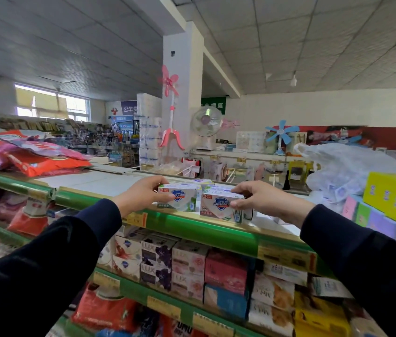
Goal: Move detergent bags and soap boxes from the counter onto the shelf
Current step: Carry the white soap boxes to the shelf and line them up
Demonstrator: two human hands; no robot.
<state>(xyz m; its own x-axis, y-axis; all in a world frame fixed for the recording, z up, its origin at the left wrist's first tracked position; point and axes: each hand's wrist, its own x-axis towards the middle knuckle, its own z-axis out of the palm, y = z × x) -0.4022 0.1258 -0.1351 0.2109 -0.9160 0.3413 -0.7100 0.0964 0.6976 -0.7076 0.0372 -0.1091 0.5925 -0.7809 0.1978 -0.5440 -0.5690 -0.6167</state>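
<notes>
Two white Safeguard soap boxes sit side by side on the white top board [99, 182] of the green-edged shelf unit. My left hand [141, 194] grips the left soap box [178, 197] from its left end. My right hand [262, 198] grips the right soap box [218, 206] from its right end. Further soap boxes [198, 181] lie just behind them, partly hidden. Red and pink detergent bags [34, 154] lie piled on the same top board at the far left.
A green shelf rail [204, 227] runs along the front edge. Below it stand rows of soap boxes [187, 268] and detergent bags [29, 215]. A white plastic bag [347, 169] and stacked yellow and pastel boxes [391, 198] sit at the right.
</notes>
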